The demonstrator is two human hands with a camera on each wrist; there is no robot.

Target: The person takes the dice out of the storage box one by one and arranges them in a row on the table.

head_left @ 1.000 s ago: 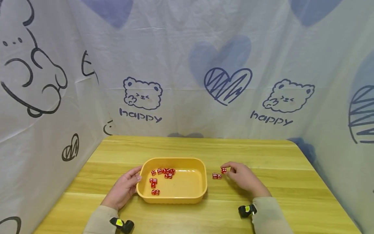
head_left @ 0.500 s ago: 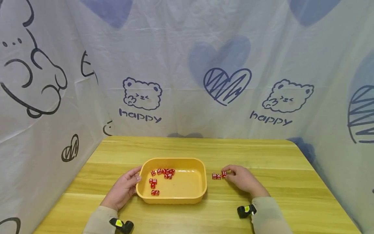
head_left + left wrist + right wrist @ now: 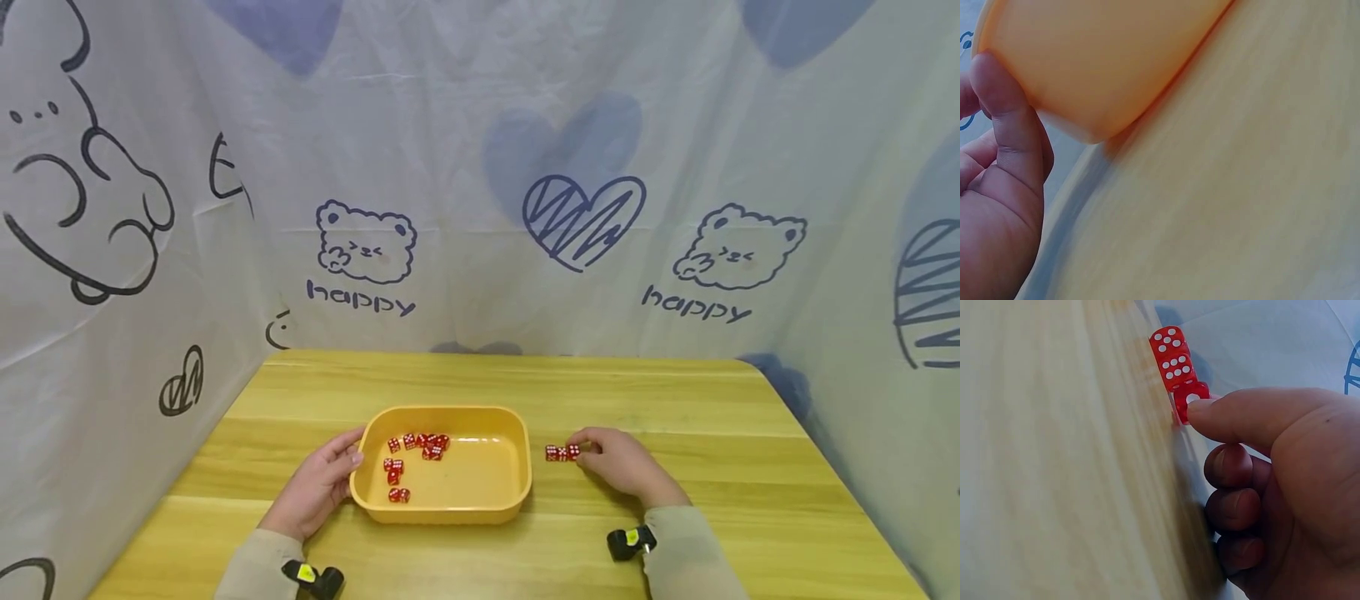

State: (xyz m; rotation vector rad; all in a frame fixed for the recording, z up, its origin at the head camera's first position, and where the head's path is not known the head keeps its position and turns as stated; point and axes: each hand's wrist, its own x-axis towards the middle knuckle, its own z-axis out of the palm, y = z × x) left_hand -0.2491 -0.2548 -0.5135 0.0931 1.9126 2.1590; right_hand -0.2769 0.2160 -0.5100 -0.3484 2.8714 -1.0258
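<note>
A shallow yellow plastic tub (image 3: 480, 487) stands on the wooden table, with several red dice (image 3: 433, 446) scattered over the left part of its floor. My left hand (image 3: 318, 483) grips the tub's left end; in the left wrist view the thumb (image 3: 1000, 87) lies against its outer wall near the rim. Right of the tub, two red dice (image 3: 555, 453) with white dots sit side by side. My right hand (image 3: 626, 467) pinches a third red die (image 3: 1185, 403) by thumb and forefinger at the right end of this row. Its other fingers (image 3: 1235, 509) are curled under.
The wood-grained table (image 3: 480, 383) reaches back to a white printed curtain (image 3: 465, 283) that hangs behind and at both sides. A black wrist camera (image 3: 630, 543) is strapped by each sleeve.
My right hand has brought its die toward me and slightly left, down to the end of the two dice, making a row of three. The left hand and tub stay put.
</note>
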